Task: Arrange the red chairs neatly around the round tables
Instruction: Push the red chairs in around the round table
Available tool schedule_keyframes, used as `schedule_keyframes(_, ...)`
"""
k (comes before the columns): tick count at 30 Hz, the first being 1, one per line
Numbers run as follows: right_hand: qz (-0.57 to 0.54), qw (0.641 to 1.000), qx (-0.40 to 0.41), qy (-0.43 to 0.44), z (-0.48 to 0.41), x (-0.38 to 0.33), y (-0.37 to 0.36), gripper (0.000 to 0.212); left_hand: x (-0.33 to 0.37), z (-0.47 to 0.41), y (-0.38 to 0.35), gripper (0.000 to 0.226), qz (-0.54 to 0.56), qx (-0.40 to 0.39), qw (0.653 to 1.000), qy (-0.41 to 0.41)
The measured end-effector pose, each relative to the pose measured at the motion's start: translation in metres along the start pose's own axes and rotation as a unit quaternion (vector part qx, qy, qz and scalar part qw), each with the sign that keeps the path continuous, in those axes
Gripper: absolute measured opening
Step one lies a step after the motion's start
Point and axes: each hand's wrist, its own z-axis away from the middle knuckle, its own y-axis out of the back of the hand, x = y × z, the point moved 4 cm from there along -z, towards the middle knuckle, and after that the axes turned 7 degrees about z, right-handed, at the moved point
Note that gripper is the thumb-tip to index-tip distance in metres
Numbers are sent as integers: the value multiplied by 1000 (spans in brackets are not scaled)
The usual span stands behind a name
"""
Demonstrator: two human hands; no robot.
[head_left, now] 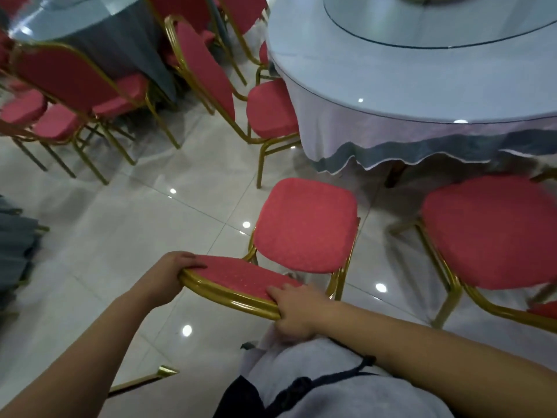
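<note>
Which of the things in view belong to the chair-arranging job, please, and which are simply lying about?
Job: held red chair, its backrest gripped by left hand and right hand; neighbouring chair; tucked chair; white-clothed round table.
Lying about: glass turntable; grey cloth at the left edge; tiled floor.

Pale grey top [340, 396], dark knotted cord [365, 362] across it; dark garment [238, 401] below; left hand [168, 276] and right hand [297, 312] bare
</note>
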Motion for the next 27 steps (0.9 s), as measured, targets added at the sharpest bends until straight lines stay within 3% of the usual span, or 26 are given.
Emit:
schedule_keyframes(6, -133, 989, -29, -53, -15, 13, 12, 82, 2, -39, 19, 57, -51, -74, 996, -29)
schedule_keyframes(12, -199, 971, 34, -130, -45, 46, 63, 77, 23, -127, 56, 56, -50, -62, 994, -78)
schedule_keyframes(18, -289, 922, 87, -243, -48, 84, 105, 82, 62, -205, 83, 55, -47, -67, 988, -133)
schedule_keyframes(22, -308, 897, 123, -293, -39, 102, 117, 72, 89, -237, 82, 50, -73, -71, 983, -154)
schedule_keyframes(27, -215, 836, 250, -438, -31, 119, 128, 46, 115, -263, 81, 47, -38, -49, 984, -168)
